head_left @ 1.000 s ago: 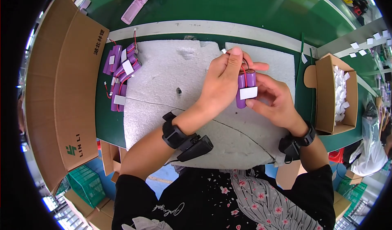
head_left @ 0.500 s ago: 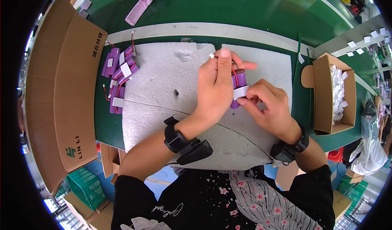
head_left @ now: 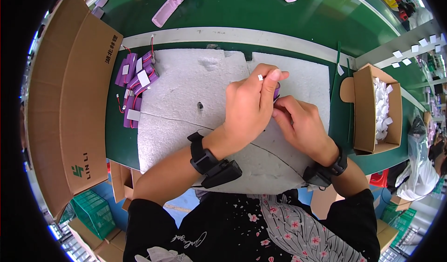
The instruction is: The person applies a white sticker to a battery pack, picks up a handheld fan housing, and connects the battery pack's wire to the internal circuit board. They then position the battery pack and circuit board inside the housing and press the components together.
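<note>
Both hands meet over a white foam sheet [head_left: 186,90] on the green bench. My left hand [head_left: 249,106] is wrapped over a purple battery pack [head_left: 276,92], which is almost fully hidden; a small white sticker sits on one fingertip. My right hand [head_left: 300,124] grips the same pack from below and the right. Black bands with small black units are strapped on both wrists.
A pile of purple battery packs [head_left: 135,83] with white labels and red wires lies at the sheet's left edge. A large open cardboard box [head_left: 70,104] stands at left. A small cardboard box [head_left: 372,108] of white pieces stands at right. Pink devices [head_left: 174,1] lie beyond.
The two hands have closed together around the pack. It showed clearly with its white label a second ago and is now nearly covered. The hands sit slightly lower on the sheet.
</note>
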The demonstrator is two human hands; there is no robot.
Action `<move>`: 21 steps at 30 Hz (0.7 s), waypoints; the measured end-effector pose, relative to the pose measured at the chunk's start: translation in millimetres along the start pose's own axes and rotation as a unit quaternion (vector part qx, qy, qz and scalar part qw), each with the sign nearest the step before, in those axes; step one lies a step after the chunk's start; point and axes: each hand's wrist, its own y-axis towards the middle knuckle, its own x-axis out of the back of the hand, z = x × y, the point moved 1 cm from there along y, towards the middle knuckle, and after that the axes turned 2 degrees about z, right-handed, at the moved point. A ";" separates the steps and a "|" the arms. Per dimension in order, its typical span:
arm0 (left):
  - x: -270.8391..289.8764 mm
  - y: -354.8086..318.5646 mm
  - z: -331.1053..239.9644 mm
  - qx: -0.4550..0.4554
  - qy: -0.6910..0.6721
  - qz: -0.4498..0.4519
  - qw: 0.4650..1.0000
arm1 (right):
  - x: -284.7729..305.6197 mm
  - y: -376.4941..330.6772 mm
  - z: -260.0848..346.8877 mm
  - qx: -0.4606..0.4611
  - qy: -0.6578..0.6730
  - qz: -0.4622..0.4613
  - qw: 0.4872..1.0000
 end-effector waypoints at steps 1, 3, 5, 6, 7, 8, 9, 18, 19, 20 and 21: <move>-0.8 0.3 1.0 -0.011 0.013 0.003 1.000 | 1.1 0.3 -0.8 0.001 -0.004 0.002 1.000; -1.3 -0.1 2.8 -0.031 0.040 0.010 0.999 | 2.2 0.4 -1.1 0.003 -0.012 0.005 1.000; 1.2 -1.4 2.4 -0.032 0.051 0.015 0.998 | 2.0 0.9 0.6 0.008 -0.016 0.004 1.000; 3.1 -2.2 1.4 -0.033 0.061 0.020 0.997 | 1.9 1.7 2.2 0.013 -0.020 0.002 1.000; 5.2 -3.1 0.1 -0.035 0.072 0.024 0.996 | 1.9 2.5 4.4 0.018 -0.025 0.000 1.000; 3.9 -3.5 -0.9 -0.040 0.074 0.009 0.996 | 3.8 2.8 3.6 0.033 -0.030 0.005 0.999; 0.8 -5.8 -0.9 -0.035 0.069 0.016 0.997 | 4.3 -0.5 2.8 0.030 -0.033 0.005 0.999; -5.1 -25.4 0.5 -0.028 0.023 0.030 0.999 | -8.8 -22.2 3.6 -0.015 -0.020 0.007 1.000; -6.1 -25.2 -0.2 -0.039 0.017 0.027 0.999 | -9.1 -23.6 1.3 -0.011 -0.030 0.002 0.999; -5.0 -25.3 -0.3 -0.032 0.014 0.036 0.999 | -12.0 -24.9 0.4 -0.014 -0.025 0.006 1.000; -4.4 -24.8 -0.1 -0.024 0.012 0.045 0.999 | -13.9 -25.6 -0.9 -0.018 -0.019 0.009 1.000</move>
